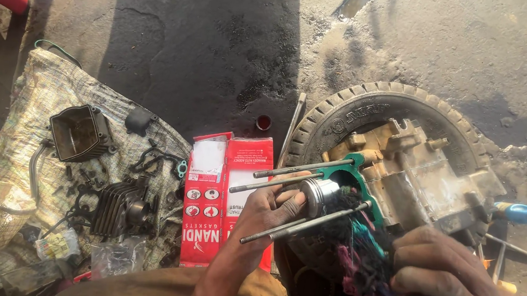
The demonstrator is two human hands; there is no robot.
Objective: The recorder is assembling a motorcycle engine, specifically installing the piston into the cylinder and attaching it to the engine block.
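Oil-stained concrete floor (221, 48) is stretching out under hard sunlight and a long shadow; a small tyre (332, 119) is lying flat on it, and a grimy engine crankcase (420, 176) is resting on the tyre with a green gasket (351, 164) sitting at its mouth; long threaded studs (299, 168) are sticking out from the case toward the person. Left hand (272, 212) is reaching in among the studs, its grip curling around a silver piston (320, 195) that is standing just off the case opening, fingers touching its side; right hand (445, 272) is closing its grip on a wad of dark rag (355, 245) with pink and teal threads, pressing it against the piston and the lower studs. Just left of the hands, a red and white gasket box (227, 200) is lying on the floor; beyond it a woven sack (25, 152) is spread out, carrying a finned cylinder block (116, 206), a dark cylinder head cover (80, 132), a bent pipe and scattered bolts. A blue-handled tool (518, 212) is poking out at the right edge, near the case.
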